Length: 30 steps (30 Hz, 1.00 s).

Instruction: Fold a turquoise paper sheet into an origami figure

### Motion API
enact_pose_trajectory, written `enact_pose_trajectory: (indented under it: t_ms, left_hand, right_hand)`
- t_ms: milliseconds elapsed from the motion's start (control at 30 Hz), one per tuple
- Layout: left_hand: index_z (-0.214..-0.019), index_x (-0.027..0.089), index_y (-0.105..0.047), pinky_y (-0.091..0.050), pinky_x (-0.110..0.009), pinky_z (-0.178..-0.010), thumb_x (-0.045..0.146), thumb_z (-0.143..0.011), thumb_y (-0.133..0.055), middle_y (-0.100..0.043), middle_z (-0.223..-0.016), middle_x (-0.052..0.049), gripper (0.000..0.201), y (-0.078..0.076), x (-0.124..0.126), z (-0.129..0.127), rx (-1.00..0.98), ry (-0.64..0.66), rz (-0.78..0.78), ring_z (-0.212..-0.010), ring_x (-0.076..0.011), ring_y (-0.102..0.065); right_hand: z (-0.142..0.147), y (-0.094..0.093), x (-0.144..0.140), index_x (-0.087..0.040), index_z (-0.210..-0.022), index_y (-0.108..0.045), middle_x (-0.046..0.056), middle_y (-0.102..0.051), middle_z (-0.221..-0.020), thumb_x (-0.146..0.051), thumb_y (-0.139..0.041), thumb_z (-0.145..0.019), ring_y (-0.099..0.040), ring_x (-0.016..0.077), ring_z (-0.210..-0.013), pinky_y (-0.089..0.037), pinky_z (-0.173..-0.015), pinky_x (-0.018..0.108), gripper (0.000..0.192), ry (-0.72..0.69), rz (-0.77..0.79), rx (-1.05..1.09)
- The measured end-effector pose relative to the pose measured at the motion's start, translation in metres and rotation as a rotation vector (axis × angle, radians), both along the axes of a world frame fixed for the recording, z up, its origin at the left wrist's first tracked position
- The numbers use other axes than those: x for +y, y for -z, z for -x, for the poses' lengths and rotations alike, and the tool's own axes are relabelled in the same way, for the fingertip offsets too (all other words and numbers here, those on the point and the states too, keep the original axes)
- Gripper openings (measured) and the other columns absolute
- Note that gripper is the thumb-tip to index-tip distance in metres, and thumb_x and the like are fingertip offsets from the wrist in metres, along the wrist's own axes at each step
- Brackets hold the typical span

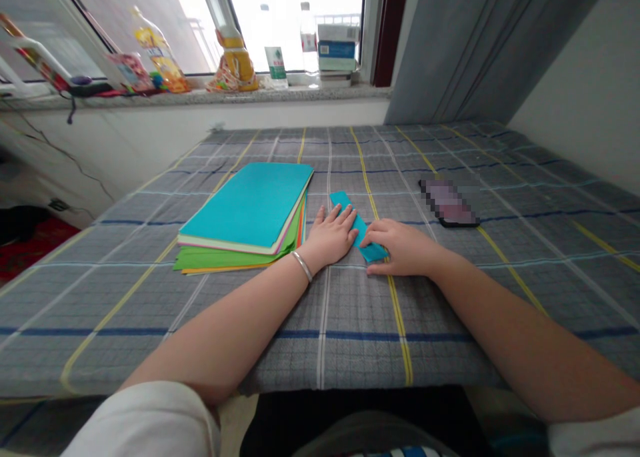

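Note:
A narrow folded strip of blue paper [359, 225] lies slantwise on the checked cloth, its far end pointing up and to the left. My left hand [334, 234] rests flat on the strip's far half, fingers stretched out, a silver bangle at the wrist. At the near end, my right hand [395, 247] pinches the paper between thumb and curled fingers. Part of the strip is hidden under both hands. Just left of my left hand is a stack of coloured paper [250, 200], blue on top, with green and orange sheets sticking out below.
A phone [450, 205] with a blurred screen lies to the right on the checked cloth [200, 350]. Along the windowsill [295, 95] stand bottles, a white-and-green tube [276, 67] and stacked boxes [337, 50]. A grey curtain [450, 50] hangs at the back right.

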<state>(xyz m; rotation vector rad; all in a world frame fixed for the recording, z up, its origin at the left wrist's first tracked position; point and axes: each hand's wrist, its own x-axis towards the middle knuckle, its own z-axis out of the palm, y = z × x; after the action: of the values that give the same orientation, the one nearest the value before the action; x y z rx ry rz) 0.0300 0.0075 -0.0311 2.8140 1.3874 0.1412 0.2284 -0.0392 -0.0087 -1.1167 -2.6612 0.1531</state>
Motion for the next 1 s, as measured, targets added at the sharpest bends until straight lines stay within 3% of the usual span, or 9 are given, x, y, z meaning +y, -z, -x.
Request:
enact_pose_trajectory:
  t_ms: [200, 400, 700, 1000]
  left_hand:
    - [-0.153, 0.019, -0.027, -0.013, -0.051, -0.121, 0.037, -0.103, -0.023, -0.024, -0.160, -0.002, 0.054, -0.003, 0.004, 0.005, 0.032, 0.219, 0.027, -0.150, -0.0259, -0.018]
    - [-0.153, 0.021, -0.027, -0.005, -0.050, -0.121, 0.035, -0.103, -0.025, -0.025, -0.160, -0.003, 0.052, -0.006, 0.004, 0.005, 0.046, 0.304, 0.077, -0.150, -0.0212, -0.016]
    - [-0.153, 0.019, -0.027, -0.006, -0.048, -0.121, 0.033, -0.102, -0.028, -0.024, -0.160, -0.006, 0.053, -0.003, 0.007, 0.005, 0.024, 0.381, 0.116, -0.150, -0.0205, -0.017]
    - [-0.153, 0.019, -0.026, -0.008, -0.045, -0.122, 0.036, -0.103, -0.025, -0.020, -0.161, -0.004, 0.053, -0.005, 0.007, 0.005, 0.049, 0.360, 0.150, -0.151, -0.0182, -0.014]
  right_hand:
    - [0.008, 0.000, -0.002, -0.018, -0.091, -0.062, 0.009, -0.067, -0.095, -0.035, -0.060, -0.087, -0.059, 0.0248, -0.096, -0.043, -0.084, 0.036, 0.017, 0.076, -0.039, -0.077]
    - [0.008, 0.004, 0.002, -0.020, -0.085, -0.061, 0.006, -0.067, -0.084, -0.037, -0.054, -0.091, -0.060, 0.0205, -0.079, -0.037, -0.066, 0.030, 0.019, 0.260, 0.063, -0.071]
    - [0.005, 0.008, 0.008, -0.020, -0.078, -0.057, 0.001, -0.065, -0.076, -0.031, -0.064, -0.085, -0.055, 0.0148, -0.067, -0.035, -0.061, 0.026, 0.014, 0.323, 0.214, 0.072]
    - [0.004, 0.010, 0.010, -0.020, -0.080, -0.056, 0.002, -0.065, -0.076, -0.028, -0.061, -0.087, -0.056, 0.0152, -0.068, -0.037, -0.062, 0.027, 0.012, 0.307, 0.217, 0.080]
